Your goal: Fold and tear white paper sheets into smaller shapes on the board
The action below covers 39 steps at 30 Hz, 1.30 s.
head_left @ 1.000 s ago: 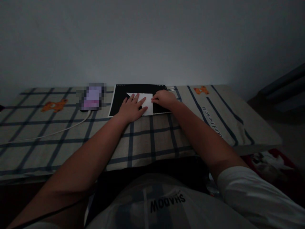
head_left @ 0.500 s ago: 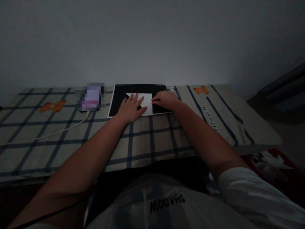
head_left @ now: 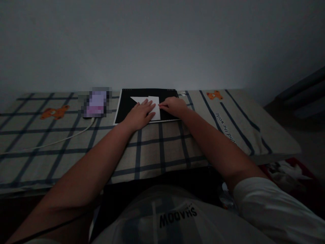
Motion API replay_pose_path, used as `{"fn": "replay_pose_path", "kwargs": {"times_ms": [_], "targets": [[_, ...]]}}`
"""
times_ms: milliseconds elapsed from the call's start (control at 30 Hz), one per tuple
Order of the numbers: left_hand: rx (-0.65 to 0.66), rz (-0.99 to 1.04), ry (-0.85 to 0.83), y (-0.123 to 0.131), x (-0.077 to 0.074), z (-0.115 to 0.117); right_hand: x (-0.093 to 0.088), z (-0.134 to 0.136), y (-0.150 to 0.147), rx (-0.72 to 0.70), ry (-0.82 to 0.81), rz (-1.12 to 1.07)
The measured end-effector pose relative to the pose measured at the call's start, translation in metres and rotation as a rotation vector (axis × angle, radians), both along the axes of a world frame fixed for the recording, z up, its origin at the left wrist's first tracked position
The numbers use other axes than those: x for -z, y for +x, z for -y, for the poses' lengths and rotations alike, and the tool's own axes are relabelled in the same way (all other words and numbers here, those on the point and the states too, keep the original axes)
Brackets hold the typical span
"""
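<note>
1. Left hand [head_left: 141, 114] lies palm down with fingers fanned, over the paper [head_left: 157, 110], bearing on it rather than gripping.
2. Right hand [head_left: 175, 105] has thumb and forefinger drawn together at the paper's right edge; from where I stand, I can't tell whether they pinch it.
3. That paper rests on the black pad [head_left: 123, 110], close to the pad's front edge, its pointed tip toward the left edge. The pad lies along the tabletop's [head_left: 149, 149] far edge.
4. A small step shows in the paper's far edge, perhaps one layer over another, so I'd check the alignment before pressing hard.
5. Light, even fingertip pressure along the whole right edge should work best, with the left palm firm enough to stop slipping.
6. Near the front corner, I'd make sure the pad backs the paper.
</note>
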<state>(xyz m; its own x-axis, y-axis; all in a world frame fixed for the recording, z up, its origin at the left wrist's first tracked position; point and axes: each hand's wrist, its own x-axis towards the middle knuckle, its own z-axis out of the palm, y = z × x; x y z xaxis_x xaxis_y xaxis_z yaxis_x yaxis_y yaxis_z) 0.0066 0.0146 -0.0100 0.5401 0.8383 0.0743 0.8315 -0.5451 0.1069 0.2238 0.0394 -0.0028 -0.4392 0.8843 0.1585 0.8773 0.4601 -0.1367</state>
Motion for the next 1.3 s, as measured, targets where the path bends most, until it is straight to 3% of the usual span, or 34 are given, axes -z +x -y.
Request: {"fn": "replay_pose_path", "kwargs": {"times_ms": [333,1300], "targets": [[0.010,-0.053,-0.026,0.003,0.003,0.000,-0.001,0.002,-0.005,0.006,0.034,0.047],[0.002,-0.092,-0.026,0.003,0.004,-0.001,-0.020,0.014,0.001,-0.082,-0.214,0.062]]}}
